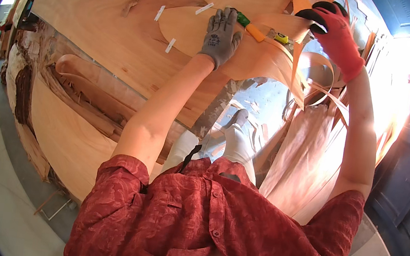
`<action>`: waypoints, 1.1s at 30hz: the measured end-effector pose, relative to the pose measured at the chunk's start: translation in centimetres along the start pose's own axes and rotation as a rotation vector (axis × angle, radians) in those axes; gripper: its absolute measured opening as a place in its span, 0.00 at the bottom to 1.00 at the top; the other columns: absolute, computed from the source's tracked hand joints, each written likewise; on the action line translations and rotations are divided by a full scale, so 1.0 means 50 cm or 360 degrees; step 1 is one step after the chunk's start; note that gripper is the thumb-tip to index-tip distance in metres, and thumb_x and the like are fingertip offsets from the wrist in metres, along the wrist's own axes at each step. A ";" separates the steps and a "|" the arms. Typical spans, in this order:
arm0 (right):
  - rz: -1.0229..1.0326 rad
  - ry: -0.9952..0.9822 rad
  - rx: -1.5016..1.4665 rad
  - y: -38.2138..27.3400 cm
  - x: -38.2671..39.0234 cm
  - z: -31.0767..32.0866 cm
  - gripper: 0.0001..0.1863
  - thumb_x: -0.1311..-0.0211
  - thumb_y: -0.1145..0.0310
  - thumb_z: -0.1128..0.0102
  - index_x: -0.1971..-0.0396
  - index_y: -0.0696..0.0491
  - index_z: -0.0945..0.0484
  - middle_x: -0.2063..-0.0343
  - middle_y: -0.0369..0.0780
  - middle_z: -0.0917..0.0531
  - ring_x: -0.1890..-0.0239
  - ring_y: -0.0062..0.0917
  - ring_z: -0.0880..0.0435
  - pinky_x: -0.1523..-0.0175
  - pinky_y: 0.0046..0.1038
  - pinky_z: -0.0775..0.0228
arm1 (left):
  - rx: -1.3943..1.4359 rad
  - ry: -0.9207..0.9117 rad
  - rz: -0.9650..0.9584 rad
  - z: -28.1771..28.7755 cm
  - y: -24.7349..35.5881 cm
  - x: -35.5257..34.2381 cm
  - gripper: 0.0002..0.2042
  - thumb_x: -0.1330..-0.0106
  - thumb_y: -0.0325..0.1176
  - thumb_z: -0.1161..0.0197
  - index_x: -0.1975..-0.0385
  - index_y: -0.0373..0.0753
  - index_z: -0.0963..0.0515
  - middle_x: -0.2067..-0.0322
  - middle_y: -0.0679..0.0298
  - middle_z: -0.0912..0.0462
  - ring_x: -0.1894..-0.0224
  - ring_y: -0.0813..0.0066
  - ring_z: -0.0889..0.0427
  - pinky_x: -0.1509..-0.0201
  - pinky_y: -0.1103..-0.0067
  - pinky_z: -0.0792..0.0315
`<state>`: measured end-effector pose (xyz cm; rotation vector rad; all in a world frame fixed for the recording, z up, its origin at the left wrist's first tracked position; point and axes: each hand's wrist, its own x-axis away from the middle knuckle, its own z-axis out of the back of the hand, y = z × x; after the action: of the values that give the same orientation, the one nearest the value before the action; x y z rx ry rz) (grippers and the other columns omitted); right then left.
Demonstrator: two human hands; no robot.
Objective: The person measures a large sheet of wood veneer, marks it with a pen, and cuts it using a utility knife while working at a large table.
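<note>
Head view, looking down past a red patterned shirt (212, 227) at 6 o'clock. Left hand (221, 36) in a grey work glove at 12 o'clock, palm down, fingers (222, 16) spread fairly wide and flat, pressing on a thin wood veneer sheet (123, 39). Just beside that hand, at its 3 o'clock, an orange-handled cutting tool with a green end (251, 29), lying on the veneer; cannot tell whether the left hand grips it or only rests against it. Near the tool's far end, a small yellow object (281, 37), too small to identify. Right hand (334, 31) in a red glove with black fingertips at 1 o'clock, fingers (316, 14) curled narrow and pinching the edge of a curling veneer strip (282, 50), lifted off the sheet. Short pale tape pieces (159, 13) stuck across the veneer at 11 o'clock of the left hand. Veneer spread over a stacked pile of sheets (60, 124) serving as the surface, filling 9 to 11 o'clock. Loose trimmed veneer strips (307, 141) hanging and heaped at 3 o'clock, below the right forearm. Pale trouser legs and a grey shoe (237, 118) near centre, over a littered floor. Dark blue door (408, 155) at 3 o'clock, by the rim.
</note>
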<state>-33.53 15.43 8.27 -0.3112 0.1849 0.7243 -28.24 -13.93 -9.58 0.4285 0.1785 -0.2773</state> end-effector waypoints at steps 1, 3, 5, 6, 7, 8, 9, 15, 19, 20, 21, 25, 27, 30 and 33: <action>0.0005 0.0010 0.0073 0.011 0.006 0.018 0.19 0.47 0.76 0.39 0.54 0.46 0.19 0.53 0.38 0.18 0.44 0.37 0.27 0.35 0.39 0.42 | -0.0005 -0.0028 0.0063 -0.021 -0.008 -0.013 0.34 0.28 0.47 0.53 0.28 0.36 0.54 0.28 0.47 0.53 0.26 0.45 0.58 0.25 0.58 0.62; 0.0018 -0.0018 0.0177 0.044 0.025 0.059 0.18 0.48 0.76 0.39 0.54 0.48 0.19 0.53 0.38 0.18 0.44 0.36 0.27 0.37 0.39 0.40 | -0.0098 -0.0122 0.0142 -0.057 -0.018 -0.013 0.35 0.28 0.51 0.54 0.28 0.36 0.54 0.28 0.48 0.54 0.26 0.46 0.59 0.25 0.58 0.63; -0.0150 -0.0055 0.0277 0.094 0.064 0.093 0.22 0.49 0.76 0.37 0.51 0.47 0.20 0.50 0.39 0.19 0.39 0.40 0.30 0.32 0.40 0.43 | -0.0248 -0.0132 0.0147 -0.072 -0.023 -0.013 0.37 0.29 0.55 0.56 0.28 0.36 0.53 0.28 0.47 0.53 0.26 0.45 0.57 0.25 0.57 0.64; -0.0222 -0.0024 0.0390 0.122 0.096 0.114 0.23 0.49 0.76 0.36 0.50 0.47 0.20 0.49 0.40 0.20 0.38 0.42 0.31 0.30 0.40 0.44 | -0.0258 -0.0137 0.0125 -0.079 -0.011 -0.017 0.37 0.29 0.55 0.55 0.28 0.36 0.53 0.28 0.46 0.52 0.27 0.44 0.56 0.25 0.56 0.64; -0.0061 0.0318 0.0374 0.146 0.125 0.119 0.20 0.49 0.78 0.42 0.57 0.41 0.18 0.59 0.35 0.17 0.48 0.37 0.25 0.32 0.43 0.47 | -0.0269 -0.0140 0.0105 -0.086 -0.001 -0.021 0.37 0.29 0.54 0.55 0.28 0.36 0.52 0.29 0.46 0.51 0.27 0.43 0.55 0.25 0.56 0.64; -0.0190 0.0140 0.0376 0.138 0.123 0.142 0.19 0.50 0.79 0.42 0.59 0.43 0.17 0.60 0.36 0.17 0.49 0.38 0.24 0.32 0.42 0.48 | -0.0321 -0.0132 0.0124 -0.075 -0.009 -0.013 0.37 0.30 0.54 0.55 0.28 0.36 0.52 0.29 0.46 0.51 0.27 0.42 0.54 0.25 0.55 0.63; -0.0209 0.0039 0.0550 0.155 0.135 0.163 0.18 0.50 0.79 0.42 0.60 0.43 0.17 0.61 0.36 0.17 0.49 0.38 0.24 0.32 0.42 0.48 | -0.0282 -0.0155 0.0144 -0.076 -0.006 -0.016 0.38 0.31 0.55 0.52 0.28 0.38 0.53 0.28 0.45 0.52 0.27 0.42 0.55 0.25 0.56 0.65; -0.0601 -0.0247 0.0926 0.256 0.228 0.243 0.16 0.48 0.81 0.45 0.65 0.43 0.18 0.64 0.33 0.17 0.47 0.32 0.25 0.31 0.44 0.51 | -0.0378 -0.0145 0.0096 -0.068 -0.011 -0.013 0.37 0.31 0.54 0.52 0.28 0.37 0.51 0.28 0.47 0.51 0.28 0.41 0.52 0.26 0.54 0.63; -0.0718 0.0004 0.0970 0.355 0.319 0.285 0.17 0.49 0.81 0.45 0.63 0.43 0.19 0.62 0.33 0.18 0.46 0.31 0.26 0.32 0.43 0.51 | -0.0386 -0.0150 0.0097 -0.059 -0.003 -0.021 0.37 0.31 0.52 0.51 0.29 0.35 0.50 0.29 0.46 0.50 0.28 0.41 0.52 0.26 0.54 0.62; -0.0727 -0.0031 0.0994 0.368 0.341 0.312 0.15 0.48 0.80 0.45 0.63 0.44 0.20 0.62 0.33 0.19 0.49 0.33 0.25 0.34 0.42 0.46 | -0.0415 -0.0137 0.0083 -0.054 0.004 -0.021 0.37 0.31 0.52 0.51 0.29 0.35 0.50 0.29 0.46 0.50 0.28 0.41 0.52 0.26 0.53 0.61; -0.0707 0.0055 0.1015 0.407 0.387 0.333 0.13 0.47 0.79 0.46 0.64 0.44 0.20 0.62 0.33 0.19 0.50 0.33 0.24 0.36 0.42 0.43 | -0.0438 -0.0130 0.0060 -0.053 0.010 -0.032 0.37 0.31 0.52 0.51 0.29 0.35 0.49 0.29 0.45 0.50 0.28 0.41 0.52 0.26 0.53 0.61; -0.0803 -0.0008 0.1546 0.465 0.530 0.422 0.09 0.39 0.69 0.50 0.64 0.46 0.20 0.64 0.38 0.19 0.57 0.37 0.21 0.52 0.40 0.31 | -0.0543 -0.0163 -0.0002 -0.094 0.003 -0.027 0.36 0.30 0.51 0.52 0.28 0.36 0.51 0.29 0.45 0.52 0.27 0.43 0.53 0.26 0.55 0.61; -0.0807 0.0039 0.1627 0.504 0.608 0.459 0.07 0.40 0.69 0.50 0.65 0.45 0.22 0.66 0.40 0.18 0.62 0.39 0.19 0.61 0.40 0.28 | -0.0465 -0.0162 0.0026 -0.089 -0.011 -0.009 0.36 0.29 0.52 0.53 0.28 0.37 0.53 0.28 0.46 0.53 0.27 0.44 0.54 0.25 0.56 0.61; -0.1259 0.0218 0.1421 0.452 0.748 0.513 0.09 0.37 0.67 0.51 0.62 0.49 0.22 0.63 0.45 0.18 0.60 0.44 0.19 0.57 0.41 0.26 | -0.0540 -0.0175 0.0056 -0.079 -0.030 -0.001 0.36 0.28 0.53 0.56 0.27 0.38 0.55 0.28 0.48 0.54 0.26 0.46 0.56 0.25 0.58 0.62; -0.1606 0.0001 0.1431 0.386 1.153 0.611 0.11 0.36 0.62 0.47 0.57 0.45 0.21 0.63 0.49 0.18 0.59 0.48 0.20 0.55 0.44 0.27 | -0.0500 -0.0224 0.0035 -0.095 0.006 -0.017 0.36 0.27 0.54 0.58 0.27 0.40 0.57 0.27 0.50 0.56 0.26 0.48 0.57 0.24 0.59 0.62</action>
<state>-2.37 75.26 17.08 0.4528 0.2983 -0.3909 -29.51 -11.43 -13.52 0.0987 0.0770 -0.2518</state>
